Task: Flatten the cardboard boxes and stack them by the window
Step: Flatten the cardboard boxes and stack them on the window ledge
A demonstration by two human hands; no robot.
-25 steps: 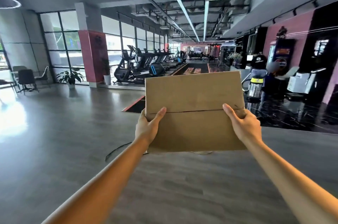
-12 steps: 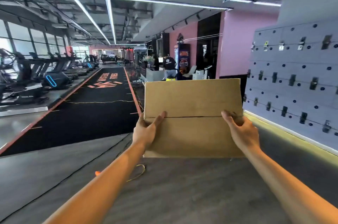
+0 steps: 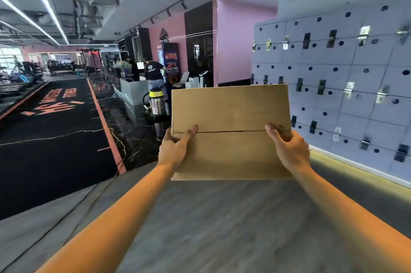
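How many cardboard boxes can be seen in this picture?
1. One cardboard box is held up ahead, the left hand gripping its left edge and the right hand its right edge. Others may lie out of view.

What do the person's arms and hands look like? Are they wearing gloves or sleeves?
No gloves and no sleeves. Both forearms are bare as far as the picture shows, and so are the left hand and the right hand. There is no watch, ring or bracelet to see on the wrists or fingers. Two long arms reach in from the bottom corners of the picture.
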